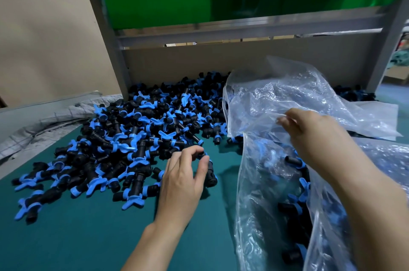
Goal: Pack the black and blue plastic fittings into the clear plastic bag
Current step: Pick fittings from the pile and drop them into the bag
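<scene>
A big heap of black and blue plastic fittings (137,133) covers the green table from the left to the back wall. My left hand (183,180) sits at the heap's near right edge, its thumb and fingers curled round one fitting (209,173). The clear plastic bag (276,182) lies crumpled on the right, with several fittings visible inside through the film. My right hand (309,133) pinches the bag's upper edge and holds it up.
The green table mat (88,237) shows bare in front of the heap. A grey checked cloth (44,122) lies at the left edge. A cardboard wall (199,60) and a grey metal frame (106,33) close off the back, with green panels above.
</scene>
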`<state>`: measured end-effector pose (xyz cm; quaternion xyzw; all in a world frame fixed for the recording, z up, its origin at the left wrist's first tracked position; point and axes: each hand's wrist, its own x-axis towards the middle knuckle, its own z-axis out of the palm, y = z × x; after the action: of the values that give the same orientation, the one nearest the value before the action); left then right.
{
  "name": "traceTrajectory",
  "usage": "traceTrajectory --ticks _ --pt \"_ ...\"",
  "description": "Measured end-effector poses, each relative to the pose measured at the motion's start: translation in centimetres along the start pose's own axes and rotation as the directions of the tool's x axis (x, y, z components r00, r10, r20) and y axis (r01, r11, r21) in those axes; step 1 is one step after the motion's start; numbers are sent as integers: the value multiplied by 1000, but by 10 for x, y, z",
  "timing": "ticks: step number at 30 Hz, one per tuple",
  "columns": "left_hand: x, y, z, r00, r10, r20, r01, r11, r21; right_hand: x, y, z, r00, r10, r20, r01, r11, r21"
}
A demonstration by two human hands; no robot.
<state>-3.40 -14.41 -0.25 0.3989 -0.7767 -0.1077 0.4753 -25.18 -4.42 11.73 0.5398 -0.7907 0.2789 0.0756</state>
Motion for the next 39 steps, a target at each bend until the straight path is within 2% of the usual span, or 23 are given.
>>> traceTrajectory --ticks 3,9,14,18,22,23,29,39 --pt "1 -2 1 997 -58 54 62 995 -76 0 -1 0 1000 5 22 -5 1000 -2" --pt "4 -5 4 994 -56 95 72 982 -174 -1 -2 -1 999 6 34 -6 1000 -4" --pt "4 1 2 978 -184 95 207 908 -363 -2 -2 0 998 14 63 -14 1000 3" --pt "8 8 1 918 -384 102 367 720 -590 -2 -2 1 998 24 65 -25 1000 14" --pt "12 20 2 816 -494 301 513 378 -771 -1 -2 1 997 37 74 -38 999 13" --pt "11 22 4 800 -505 326 530 337 -779 -1 -2 0 996 41 75 -42 999 15" --pt "10 24 10 755 -591 283 556 349 -754 0 0 2 996 48 75 -48 999 3" --pt "10 20 10 736 -614 285 566 328 -756 -1 -3 3 996 35 81 -34 999 -14"
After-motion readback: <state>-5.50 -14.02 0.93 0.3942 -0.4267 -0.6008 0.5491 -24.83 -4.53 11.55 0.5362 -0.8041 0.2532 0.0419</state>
